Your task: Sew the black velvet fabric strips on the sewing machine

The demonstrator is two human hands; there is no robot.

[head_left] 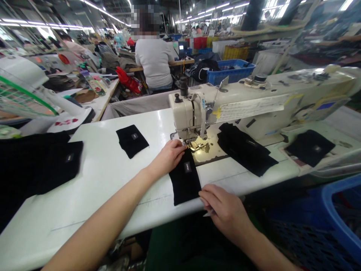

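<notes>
A black fabric piece (184, 184) with a small dark label (187, 167) lies on the machine table, its far end at the needle of a sewing machine (187, 116). My left hand (170, 156) is closed on its far left edge, fingertips close to the presser foot (194, 145). At the near right corner, my right hand (222, 205) pinches the same piece by the table's front edge. A small pale, pointed object (208, 213) pokes out beneath the right fingers; its kind is unclear. The fabric between both hands lies flat.
Another labelled black piece (132, 141) lies left of the machine; a black stack (245, 148) sits under its arm. Black cloth (56, 165) covers the far left near a fan (25, 88). A blue basket (338, 210) stands at lower right. A seated person (154, 60) is ahead.
</notes>
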